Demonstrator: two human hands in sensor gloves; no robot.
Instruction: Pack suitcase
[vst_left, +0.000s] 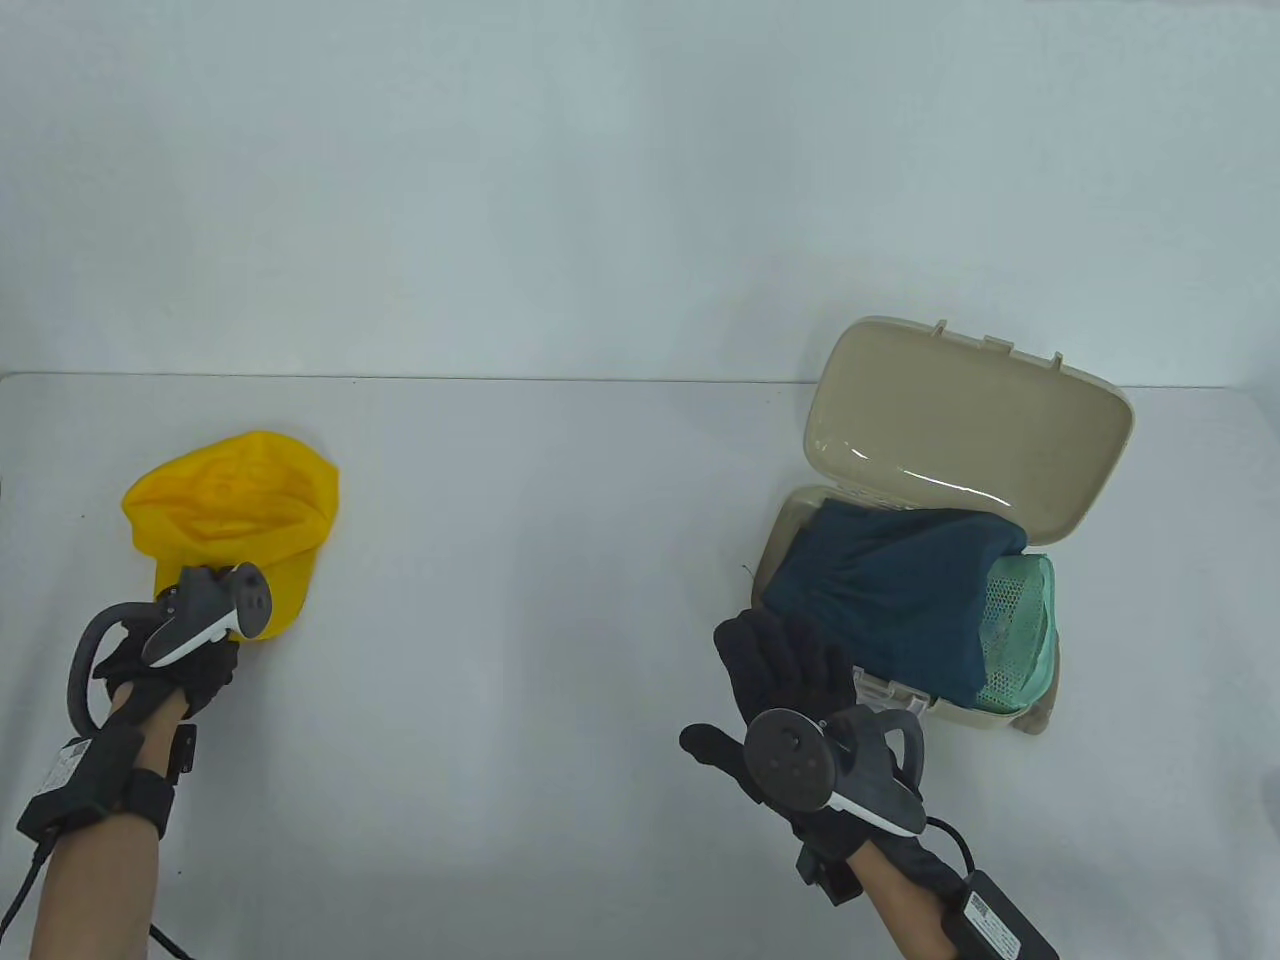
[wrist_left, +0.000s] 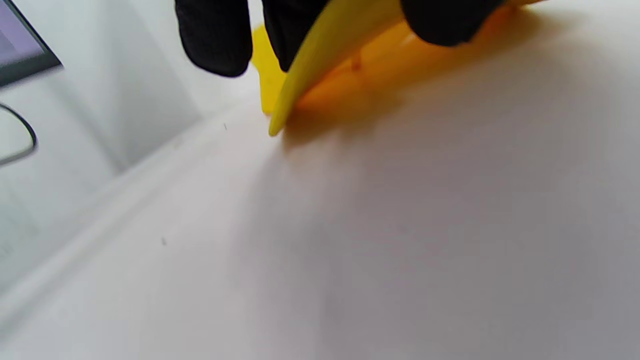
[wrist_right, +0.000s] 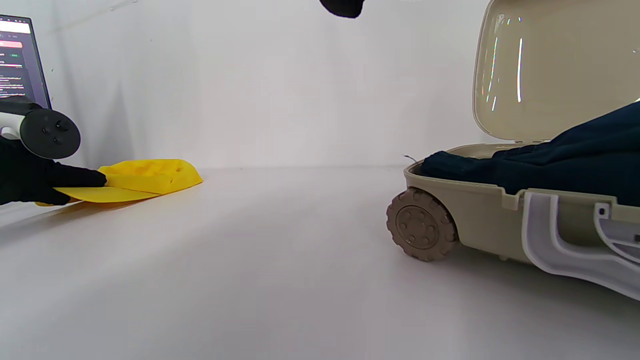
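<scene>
A small beige suitcase (vst_left: 1040, 705) lies open at the right of the table, lid (vst_left: 960, 420) raised. Inside are a dark blue garment (vst_left: 890, 590) and a green mesh item (vst_left: 1015, 620). It also shows in the right wrist view (wrist_right: 480, 220), with the dark blue garment (wrist_right: 560, 160) bulging over its rim. My right hand (vst_left: 775, 665) is flat and open just left of the suitcase's front edge, holding nothing. A yellow cap (vst_left: 235, 510) lies at the left. My left hand (vst_left: 200, 645) pinches its brim (wrist_left: 310, 65), seen also in the right wrist view (wrist_right: 100, 192).
The white table (vst_left: 520, 640) stretches between the cap and the suitcase. A monitor (wrist_right: 20, 60) stands off the table's left side. A white wall backs the table.
</scene>
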